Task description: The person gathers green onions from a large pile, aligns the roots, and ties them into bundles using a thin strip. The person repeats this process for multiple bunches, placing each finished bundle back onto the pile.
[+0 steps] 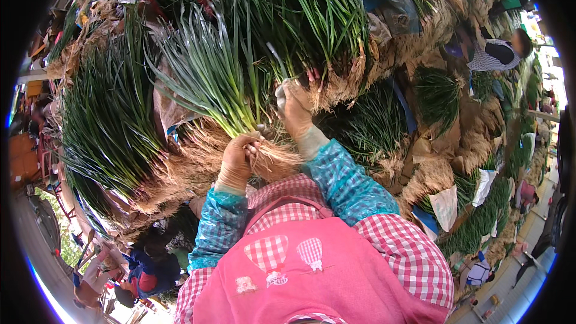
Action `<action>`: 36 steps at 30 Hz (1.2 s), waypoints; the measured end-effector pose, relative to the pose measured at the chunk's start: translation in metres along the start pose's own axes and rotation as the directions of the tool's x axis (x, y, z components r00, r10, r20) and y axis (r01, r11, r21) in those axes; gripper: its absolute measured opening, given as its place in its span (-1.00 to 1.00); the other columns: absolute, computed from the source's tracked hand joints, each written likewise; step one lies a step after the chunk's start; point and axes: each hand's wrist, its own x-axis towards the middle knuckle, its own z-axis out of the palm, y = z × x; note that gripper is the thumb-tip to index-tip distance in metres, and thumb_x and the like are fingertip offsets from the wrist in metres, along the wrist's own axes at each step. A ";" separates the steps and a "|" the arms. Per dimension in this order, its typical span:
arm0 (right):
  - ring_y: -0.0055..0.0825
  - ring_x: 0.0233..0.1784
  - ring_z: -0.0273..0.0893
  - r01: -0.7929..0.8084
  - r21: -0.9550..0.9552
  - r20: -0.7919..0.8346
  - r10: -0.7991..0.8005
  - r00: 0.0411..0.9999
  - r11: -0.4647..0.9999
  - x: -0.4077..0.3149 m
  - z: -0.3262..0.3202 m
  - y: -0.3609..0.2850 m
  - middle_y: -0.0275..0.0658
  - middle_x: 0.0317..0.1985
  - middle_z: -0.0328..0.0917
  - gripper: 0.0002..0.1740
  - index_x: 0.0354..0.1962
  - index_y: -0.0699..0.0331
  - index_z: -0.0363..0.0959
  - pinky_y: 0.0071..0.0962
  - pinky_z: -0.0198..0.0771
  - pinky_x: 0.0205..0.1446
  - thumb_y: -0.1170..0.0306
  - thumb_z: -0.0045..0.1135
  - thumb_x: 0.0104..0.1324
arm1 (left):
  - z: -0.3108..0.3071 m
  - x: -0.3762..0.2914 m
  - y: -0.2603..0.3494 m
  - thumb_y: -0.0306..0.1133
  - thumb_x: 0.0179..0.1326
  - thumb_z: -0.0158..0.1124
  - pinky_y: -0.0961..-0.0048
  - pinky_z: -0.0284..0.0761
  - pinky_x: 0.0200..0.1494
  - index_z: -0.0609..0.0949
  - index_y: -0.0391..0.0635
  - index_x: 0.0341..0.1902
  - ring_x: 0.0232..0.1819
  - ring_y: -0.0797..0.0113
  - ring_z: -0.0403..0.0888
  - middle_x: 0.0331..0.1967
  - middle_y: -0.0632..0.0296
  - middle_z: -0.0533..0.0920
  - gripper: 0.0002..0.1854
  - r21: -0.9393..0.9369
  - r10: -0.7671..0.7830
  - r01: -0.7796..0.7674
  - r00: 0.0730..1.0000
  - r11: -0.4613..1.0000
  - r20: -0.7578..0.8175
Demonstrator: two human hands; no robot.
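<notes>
My left hand (237, 156) is closed around the lower stalks of a bunch of scallions (225, 85). The bunch's long green leaves fan up and away from me. Its pale, stringy roots (274, 157) hang out to the right of my fist, close to my apron. My right hand (295, 105), with greyish coverings on its fingers, is at the near edge of a large scallion heap (310, 18). Its fingers are curled around the base of a pale stalk (275, 56) there; the fingertips are partly hidden. Teal plastic sleeves (348, 180) cover both forearms.
Another scallion heap (108, 121) lies at left, roots towards me. Further bundles (369, 121) lie low at right. Blue plastic sheeting (387, 0) covers part of the far heap. A person (492, 54) is at far right, and another person (148, 274) is at lower left.
</notes>
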 end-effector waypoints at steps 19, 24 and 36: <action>-0.16 -0.19 0.56 0.038 -0.956 0.032 -0.025 0.999 0.290 -0.009 -0.062 -0.005 0.08 -0.28 0.55 -0.54 -0.26 0.34 0.42 -0.25 0.42 -0.16 0.04 0.09 0.26 | -0.058 0.022 -0.013 -0.28 0.15 0.17 0.39 0.54 -0.05 0.48 -0.31 0.11 -0.25 0.32 0.60 -0.23 0.11 0.66 -0.52 -0.153 0.228 -0.208 0.966 0.966 0.121; -0.50 -0.39 0.52 0.157 -0.869 0.138 -0.073 0.988 0.470 0.033 -0.077 0.031 -0.19 -0.41 0.56 -0.76 -0.19 0.28 0.48 -0.47 0.43 -0.41 0.27 0.10 0.32 | -0.019 0.014 -0.012 -0.32 0.15 0.21 0.29 0.51 0.03 0.46 -0.37 0.13 -0.21 0.28 0.60 -0.27 0.13 0.66 -0.50 -0.331 0.226 -0.122 0.928 0.936 0.296; -0.62 -0.28 0.53 0.045 -0.250 0.318 0.038 0.947 0.967 -0.057 -0.054 0.006 -0.35 -0.31 0.57 -0.83 -0.18 0.36 0.51 -0.62 0.47 -0.19 0.44 0.05 0.38 | 0.002 0.033 -0.013 -0.41 0.19 0.14 0.72 0.30 -0.55 0.63 -0.26 -0.34 -0.65 0.62 0.40 -0.59 0.33 0.58 -0.83 -0.088 0.096 -0.080 0.978 0.993 0.186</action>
